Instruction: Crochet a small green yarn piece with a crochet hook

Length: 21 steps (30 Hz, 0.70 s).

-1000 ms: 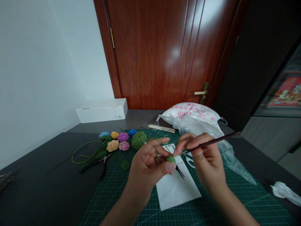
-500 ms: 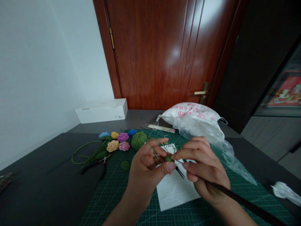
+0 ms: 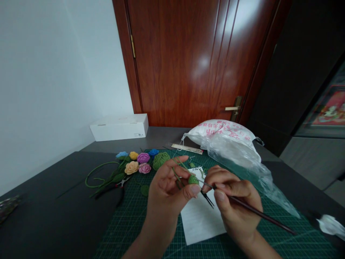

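Observation:
My left hand (image 3: pixel 169 187) pinches a small green crochet piece (image 3: pixel 193 179) between thumb and fingers, with green yarn looped over its raised index finger. In my right hand (image 3: pixel 234 196) is a crochet hook (image 3: pixel 258 213) with a long dark handle, gripped like a pen. Its thin metal tip meets the crochet piece. Below both hands lies a white notepad (image 3: pixel 202 223) with black-handled scissors or a similar dark two-pronged tool (image 3: pixel 208 200) on it. A ball of green yarn (image 3: pixel 161 160) sits just beyond my left hand.
Crocheted flowers (image 3: pixel 132 167) with green stems lie to the left, beside pliers (image 3: pixel 121 185). A green cutting mat (image 3: pixel 140 223) covers the table's middle. Behind are a white box (image 3: pixel 120 128), a ruler (image 3: pixel 187 148) and a stuffed plastic bag (image 3: pixel 226 135).
My right hand has turned and drawn slightly back from the crochet piece, exposing more of the hook's shaft. The left hand keeps its hold. The view has shifted a little.

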Available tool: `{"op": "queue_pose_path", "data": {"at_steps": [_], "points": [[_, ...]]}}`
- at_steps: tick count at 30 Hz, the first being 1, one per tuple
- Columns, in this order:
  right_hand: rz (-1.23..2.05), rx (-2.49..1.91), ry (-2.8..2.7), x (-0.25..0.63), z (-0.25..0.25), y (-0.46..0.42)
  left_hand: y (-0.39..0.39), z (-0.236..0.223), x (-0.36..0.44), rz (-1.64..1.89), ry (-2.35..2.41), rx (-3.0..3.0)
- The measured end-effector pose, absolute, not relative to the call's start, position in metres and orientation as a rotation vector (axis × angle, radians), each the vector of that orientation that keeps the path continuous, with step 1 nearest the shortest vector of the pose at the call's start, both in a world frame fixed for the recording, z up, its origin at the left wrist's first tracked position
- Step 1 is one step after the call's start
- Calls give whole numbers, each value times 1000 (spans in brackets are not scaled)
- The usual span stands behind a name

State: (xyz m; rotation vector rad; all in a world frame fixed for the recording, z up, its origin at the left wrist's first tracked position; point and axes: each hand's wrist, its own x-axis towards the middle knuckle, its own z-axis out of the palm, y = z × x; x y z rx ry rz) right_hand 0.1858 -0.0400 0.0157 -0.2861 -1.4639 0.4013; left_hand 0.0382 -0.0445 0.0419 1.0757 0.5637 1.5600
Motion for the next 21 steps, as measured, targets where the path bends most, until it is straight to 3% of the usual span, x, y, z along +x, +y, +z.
{"op": "queue_pose_path", "data": {"at_steps": [21], "points": [[223, -459, -1719, 192, 18, -44, -45, 39, 43, 1419, 402, 830]]}}
